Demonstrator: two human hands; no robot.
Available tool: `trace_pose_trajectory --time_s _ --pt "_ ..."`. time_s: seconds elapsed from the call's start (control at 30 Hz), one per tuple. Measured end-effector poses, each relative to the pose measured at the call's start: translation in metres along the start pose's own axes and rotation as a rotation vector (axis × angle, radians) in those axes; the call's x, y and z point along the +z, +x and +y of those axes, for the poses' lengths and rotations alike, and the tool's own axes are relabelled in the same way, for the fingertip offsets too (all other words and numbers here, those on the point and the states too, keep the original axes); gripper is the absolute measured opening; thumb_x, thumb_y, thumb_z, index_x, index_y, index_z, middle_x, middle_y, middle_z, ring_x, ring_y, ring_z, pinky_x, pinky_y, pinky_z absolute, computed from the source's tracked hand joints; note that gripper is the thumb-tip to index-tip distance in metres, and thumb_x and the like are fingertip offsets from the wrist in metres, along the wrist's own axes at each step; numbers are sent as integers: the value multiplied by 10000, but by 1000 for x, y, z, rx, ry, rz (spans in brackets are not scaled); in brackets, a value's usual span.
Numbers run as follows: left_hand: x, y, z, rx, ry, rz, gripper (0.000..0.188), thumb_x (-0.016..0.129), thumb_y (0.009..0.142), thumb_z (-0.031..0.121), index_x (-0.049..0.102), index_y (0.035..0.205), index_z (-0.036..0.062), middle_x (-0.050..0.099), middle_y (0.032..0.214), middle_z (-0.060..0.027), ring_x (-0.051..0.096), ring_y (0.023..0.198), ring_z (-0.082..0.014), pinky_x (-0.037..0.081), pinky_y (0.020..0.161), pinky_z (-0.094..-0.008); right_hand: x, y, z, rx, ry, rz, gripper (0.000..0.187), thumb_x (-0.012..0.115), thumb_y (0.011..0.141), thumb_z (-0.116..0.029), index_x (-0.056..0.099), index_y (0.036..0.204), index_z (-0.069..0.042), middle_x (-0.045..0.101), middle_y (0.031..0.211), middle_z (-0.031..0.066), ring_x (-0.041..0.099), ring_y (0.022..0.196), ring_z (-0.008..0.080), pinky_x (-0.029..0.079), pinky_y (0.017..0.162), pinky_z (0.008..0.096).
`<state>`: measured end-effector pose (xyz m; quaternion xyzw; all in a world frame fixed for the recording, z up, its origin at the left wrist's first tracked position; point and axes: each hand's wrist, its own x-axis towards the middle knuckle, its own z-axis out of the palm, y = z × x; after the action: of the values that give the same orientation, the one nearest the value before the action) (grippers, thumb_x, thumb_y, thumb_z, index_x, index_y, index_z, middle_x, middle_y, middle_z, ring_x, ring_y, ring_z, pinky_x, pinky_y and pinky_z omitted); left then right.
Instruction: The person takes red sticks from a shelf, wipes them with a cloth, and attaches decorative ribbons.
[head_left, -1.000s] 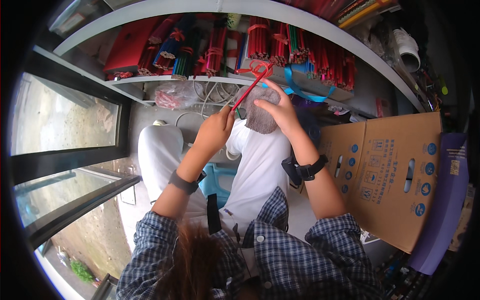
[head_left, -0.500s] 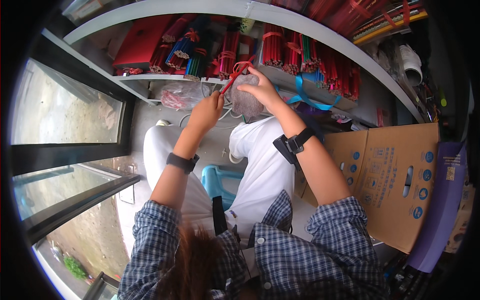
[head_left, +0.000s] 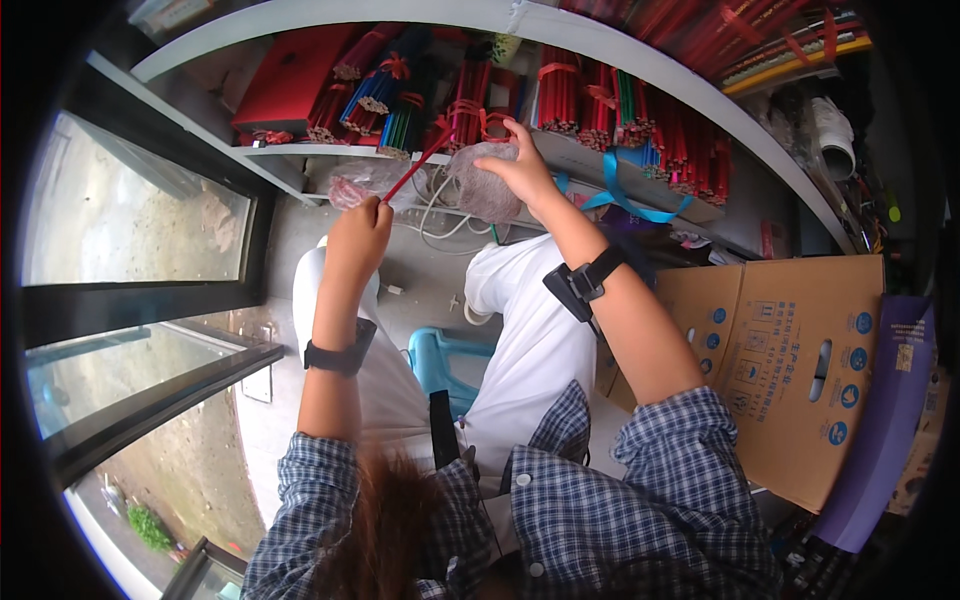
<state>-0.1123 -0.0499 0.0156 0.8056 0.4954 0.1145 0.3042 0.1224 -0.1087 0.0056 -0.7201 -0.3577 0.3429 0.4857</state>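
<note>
My left hand (head_left: 357,235) is closed around the lower end of a slim red pencil-like stick (head_left: 415,170). The stick slants up and to the right, its upper end in front of the shelf. To the right of it, my right hand (head_left: 528,178) grips a bunched, fuzzy grey-brown cloth (head_left: 485,192) between thumb and fingers. A gap separates the stick from the cloth. Behind both hands, bundles of red sticks (head_left: 558,95) tied with red ribbon lie on the shelf, with blue ones (head_left: 372,90) and green ones (head_left: 400,122) to the left.
A white shelf edge (head_left: 600,48) curves across the top. Below the shelf are a clear plastic bag (head_left: 370,180) and white cables (head_left: 432,215). A blue ribbon (head_left: 640,208) hangs at right above a cardboard box (head_left: 790,380). A blue stool (head_left: 432,350) stands between my legs; a glass door (head_left: 140,205) is at left.
My left hand has moved left and slightly down with the red stick, drawing it away from my right hand. The cloth stays in my right hand, almost in place.
</note>
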Motion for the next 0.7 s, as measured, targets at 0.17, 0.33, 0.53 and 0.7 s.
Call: trace_pose_trajectory --time_s 0.17,0.33,0.53,0.7 --pt "11 -12 17 9 -134 92 285 389 896 272 525 884 22 583 758 -248 546 747 -432 416 658 -501 -16 -31 -8 173 230 39 703 758 649 -173 394 1221 15 519 1152 173 524 1058 236 445 843 337" --pt "25 -32 62 209 -285 -74 218 402 899 230 480 905 26 567 743 -262 528 726 -450 400 622 -510 -26 -81 -20 306 1079 -86 341 626 815 -108 517 1126 -21 588 1053 92 556 992 173 459 836 335" --pt "26 -53 83 363 -441 -283 269 458 872 210 520 772 -32 545 712 -259 518 708 -431 397 619 -476 -18 -117 -25 246 1045 -51 375 627 771 -28 526 1132 -27 592 1035 70 569 962 162 454 851 313" --pt "26 -68 84 335 -439 -328 252 472 869 208 514 778 -24 538 680 -243 511 669 -421 394 599 -463 -20 -128 -31 234 972 66 347 617 757 -17 540 1095 -12 598 1021 79 592 910 168 485 800 310"
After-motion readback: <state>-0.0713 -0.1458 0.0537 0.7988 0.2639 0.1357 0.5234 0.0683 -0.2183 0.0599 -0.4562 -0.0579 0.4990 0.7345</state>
